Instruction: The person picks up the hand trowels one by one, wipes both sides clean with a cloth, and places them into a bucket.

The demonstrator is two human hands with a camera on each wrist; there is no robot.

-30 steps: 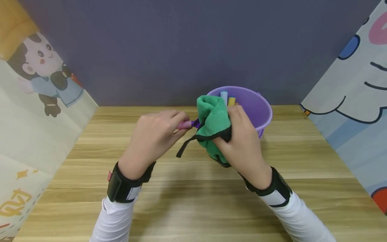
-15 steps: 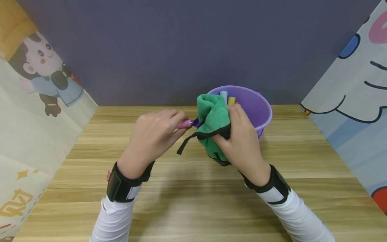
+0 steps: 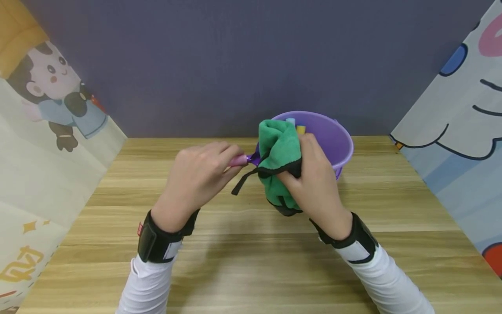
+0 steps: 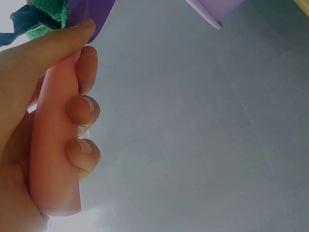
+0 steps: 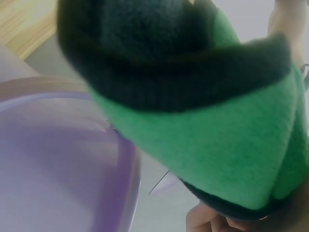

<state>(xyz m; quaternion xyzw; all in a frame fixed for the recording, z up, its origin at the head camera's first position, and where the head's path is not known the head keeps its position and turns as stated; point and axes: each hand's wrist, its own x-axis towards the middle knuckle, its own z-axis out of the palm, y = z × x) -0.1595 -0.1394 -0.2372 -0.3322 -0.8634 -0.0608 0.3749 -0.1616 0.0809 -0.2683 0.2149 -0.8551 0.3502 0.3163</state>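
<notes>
My left hand [image 3: 200, 174] grips the pink handle of a toy shovel [image 3: 238, 161], its fingers curled round the grip in the left wrist view. The purple metal part of the shovel [image 4: 92, 14] runs under a green cloth [image 3: 280, 150]. This cloth has black edging and a dangling black strap [image 3: 243, 181]. Bunched and folded, it is held by my right hand [image 3: 319, 183] around the shovel's blade end, which is hidden. In the right wrist view, the green cloth [image 5: 217, 140] fills much of the frame. Both hands work in front of a purple bucket [image 3: 333, 139].
Inside the bucket stand a light-blue handle end [image 3: 290, 121] and a yellow handle end [image 3: 300, 130]. The wooden table [image 3: 243, 261] meets a dark wall [image 3: 235, 65] behind the bucket. Printed panels with cartoons stand at left [image 3: 35, 174] and right [image 3: 466, 131].
My right hand and the green cloth have shifted slightly right along the shovel, covering more of the blue handle end in view. The left hand stays nearly still on the pink handle.
</notes>
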